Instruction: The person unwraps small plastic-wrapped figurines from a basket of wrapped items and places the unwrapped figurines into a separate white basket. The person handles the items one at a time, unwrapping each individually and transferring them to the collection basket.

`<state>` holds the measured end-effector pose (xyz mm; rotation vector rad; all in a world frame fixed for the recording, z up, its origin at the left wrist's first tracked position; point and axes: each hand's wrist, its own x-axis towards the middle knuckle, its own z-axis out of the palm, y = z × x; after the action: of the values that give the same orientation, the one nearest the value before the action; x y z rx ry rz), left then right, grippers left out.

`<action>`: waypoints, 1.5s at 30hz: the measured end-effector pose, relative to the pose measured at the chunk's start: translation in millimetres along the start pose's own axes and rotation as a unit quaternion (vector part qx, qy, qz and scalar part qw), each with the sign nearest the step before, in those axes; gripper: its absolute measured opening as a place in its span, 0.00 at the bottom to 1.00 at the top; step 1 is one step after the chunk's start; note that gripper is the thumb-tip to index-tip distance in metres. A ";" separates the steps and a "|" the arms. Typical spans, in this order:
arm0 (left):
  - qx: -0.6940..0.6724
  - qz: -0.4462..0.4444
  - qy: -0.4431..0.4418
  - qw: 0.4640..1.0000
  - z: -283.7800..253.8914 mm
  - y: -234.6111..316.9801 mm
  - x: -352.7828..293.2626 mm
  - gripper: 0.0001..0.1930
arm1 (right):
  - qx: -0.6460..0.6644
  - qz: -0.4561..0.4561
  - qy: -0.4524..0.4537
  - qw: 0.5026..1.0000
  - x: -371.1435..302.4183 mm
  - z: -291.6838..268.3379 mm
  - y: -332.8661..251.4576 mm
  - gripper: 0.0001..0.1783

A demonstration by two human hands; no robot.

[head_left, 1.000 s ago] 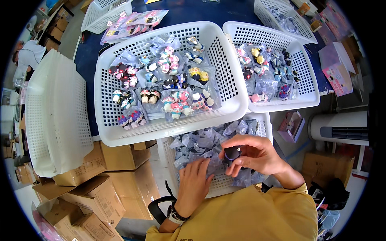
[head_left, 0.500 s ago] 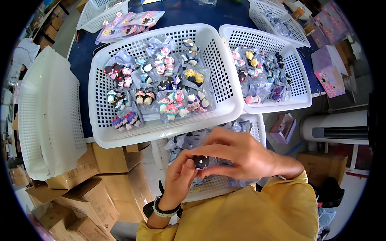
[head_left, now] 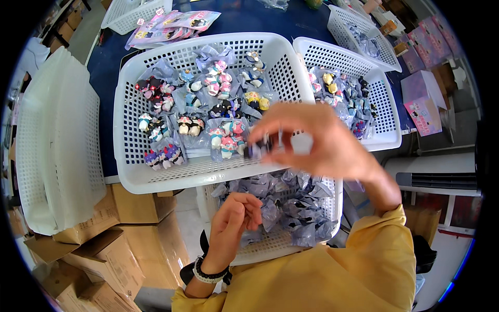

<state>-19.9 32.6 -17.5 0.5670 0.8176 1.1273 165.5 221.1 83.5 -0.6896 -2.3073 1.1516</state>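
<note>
My right hand, blurred by motion, pinches a small dark figurine between thumb and fingers. It is over the front right of a large white basket. Inside that basket, small animal figurines lie grouped by colour on clear grey plastic bags. My left hand hovers at the left of a lower white basket, its fingers loosely curled and apart, with nothing visible in them. Several bagged pieces fill the lower basket, close to the left fingertips.
Right of the large basket stands another white basket of bagged figurines. Printed pouches lie on the blue table behind. Stacked white baskets rise at left, above cardboard boxes. A white appliance is at right.
Both hands were together on the dark figurine over the lower basket. My right hand has carried it up and away to the large basket's front right; my left hand has let go.
</note>
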 end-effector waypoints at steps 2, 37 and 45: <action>0.025 -0.013 -0.016 0.999 -2.1 -0.3 -1.2 0.18 | -0.106 -0.013 0.042 0.993 21.8 -11.5 16.6 0.14; 0.387 -0.012 -0.060 0.920 9.6 -7.5 9.7 0.06 | -0.028 -0.055 -0.139 0.988 -51.1 -18.6 -8.5 0.07; 0.555 0.099 -0.115 0.818 22.9 -62.1 12.7 0.11 | -0.261 0.161 -0.110 0.946 -200.3 70.3 43.4 0.14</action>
<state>35.7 23.3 -54.5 1.7623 1.1840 0.6331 285.9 78.6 -26.7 -1.2207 -2.8010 0.7629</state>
